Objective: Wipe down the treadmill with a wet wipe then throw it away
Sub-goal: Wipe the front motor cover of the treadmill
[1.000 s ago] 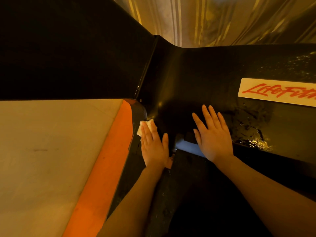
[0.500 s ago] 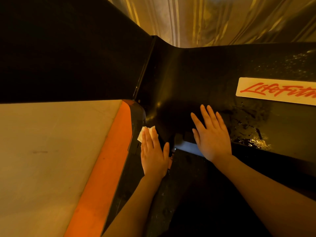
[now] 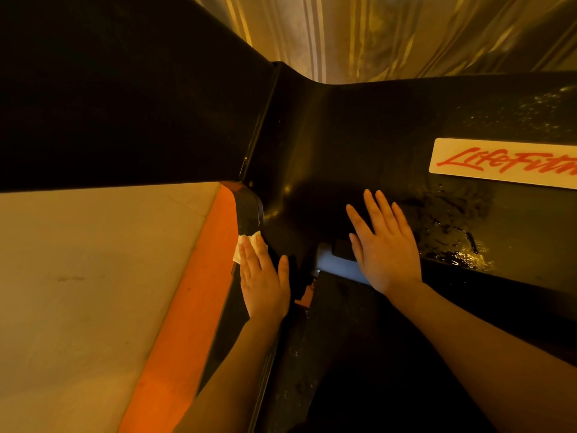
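Note:
The black treadmill housing (image 3: pixel 359 145) fills the middle and right of the view, with a white LifeFitness label (image 3: pixel 499 164) on it. Wet streaks (image 3: pixel 449 242) shine on the cover right of my right hand. My left hand (image 3: pixel 263 282) lies flat with straight fingers on a white wet wipe (image 3: pixel 246 248), pressing it against the treadmill's left side rail beside the orange strip. Only the wipe's far corner shows past my fingertips. My right hand (image 3: pixel 384 245) rests flat and open on the front cover, holding nothing.
An orange strip (image 3: pixel 193 292) runs along the treadmill's left edge, with pale floor (image 3: pixel 93 276) beyond it. A black upright (image 3: pixel 125 89) rises at upper left. Striped curtain fabric (image 3: pixel 390 32) hangs behind. The dark belt (image 3: pixel 359 370) lies between my forearms.
My left hand slid the wipe towards me and slightly left along the side rail. My right hand stayed planted on the cover.

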Demonstrator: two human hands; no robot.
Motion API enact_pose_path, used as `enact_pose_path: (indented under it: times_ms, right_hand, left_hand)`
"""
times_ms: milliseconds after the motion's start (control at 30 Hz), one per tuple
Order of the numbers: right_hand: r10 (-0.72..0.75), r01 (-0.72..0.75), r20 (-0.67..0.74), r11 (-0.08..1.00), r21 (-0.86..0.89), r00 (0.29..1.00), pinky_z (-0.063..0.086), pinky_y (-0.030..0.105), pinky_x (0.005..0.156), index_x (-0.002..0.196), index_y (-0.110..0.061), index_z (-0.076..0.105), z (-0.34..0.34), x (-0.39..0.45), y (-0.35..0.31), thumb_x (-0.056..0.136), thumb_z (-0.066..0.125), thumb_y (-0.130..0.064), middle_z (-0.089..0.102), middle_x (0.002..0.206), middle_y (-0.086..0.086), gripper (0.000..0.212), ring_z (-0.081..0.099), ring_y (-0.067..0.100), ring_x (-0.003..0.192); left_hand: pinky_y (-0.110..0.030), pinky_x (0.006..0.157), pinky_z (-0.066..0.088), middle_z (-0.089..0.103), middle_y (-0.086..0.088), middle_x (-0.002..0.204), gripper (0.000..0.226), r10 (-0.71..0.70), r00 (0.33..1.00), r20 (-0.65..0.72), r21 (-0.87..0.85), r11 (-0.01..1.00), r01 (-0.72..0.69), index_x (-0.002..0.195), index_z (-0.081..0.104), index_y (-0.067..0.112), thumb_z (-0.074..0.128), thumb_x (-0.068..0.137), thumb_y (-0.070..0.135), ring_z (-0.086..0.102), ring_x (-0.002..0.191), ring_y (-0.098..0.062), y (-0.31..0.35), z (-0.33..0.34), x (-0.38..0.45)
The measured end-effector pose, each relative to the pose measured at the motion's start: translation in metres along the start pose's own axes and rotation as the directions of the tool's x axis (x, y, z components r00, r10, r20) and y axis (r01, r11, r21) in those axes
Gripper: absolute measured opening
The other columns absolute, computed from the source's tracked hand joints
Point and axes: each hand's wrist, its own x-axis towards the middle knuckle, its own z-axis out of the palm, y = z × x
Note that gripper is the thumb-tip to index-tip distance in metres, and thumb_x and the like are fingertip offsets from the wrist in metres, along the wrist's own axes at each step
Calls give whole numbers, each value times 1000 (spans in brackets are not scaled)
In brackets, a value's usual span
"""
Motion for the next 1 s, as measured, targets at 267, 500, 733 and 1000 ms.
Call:
enact_pose_path:
  times_ms: [267,500,733,1000]
  right_hand:
    - [-2,2,-7,1000,12,1000,12,45,119,148,-17,39,0,0,-1,104,34,-37,26,157,18,48,16,33,148]
    - [-1,1,-10,1000,20,1000,14,46,119,148,-17,39,0,0,-1,104,34,-37,25,158,18,48,15,33,148]
    - [-3,3,-13,1000,17,1000,15,47,119,148,-17,38,2,0,0,100,25,-40,26,158,18,55,16,33,148]
    - [-10,11,-34,1000,17,999,14,46,119,147,-16,40,3,-2,-1,99,27,-39,27,157,19,54,18,34,148]
  left_hand:
    - [-38,119,9,-13,-2,163,77,137,990,40,33,990,-138,157,-2,22,14,93,63,-13,149,-17,19,14,-38]
    - [-37,122,7,-15,0,163,74,175,982,75,42,983,-179,157,-2,22,19,96,58,-16,149,-14,1,6,-31]
    - [-43,122,11,-13,-4,162,75,59,998,23,-14,998,-59,157,0,18,20,96,57,-12,149,-18,-21,-4,-17]
    - [-45,121,13,-21,0,162,78,36,998,44,-21,999,-35,154,-14,25,24,96,59,-17,149,-18,-5,16,-55]
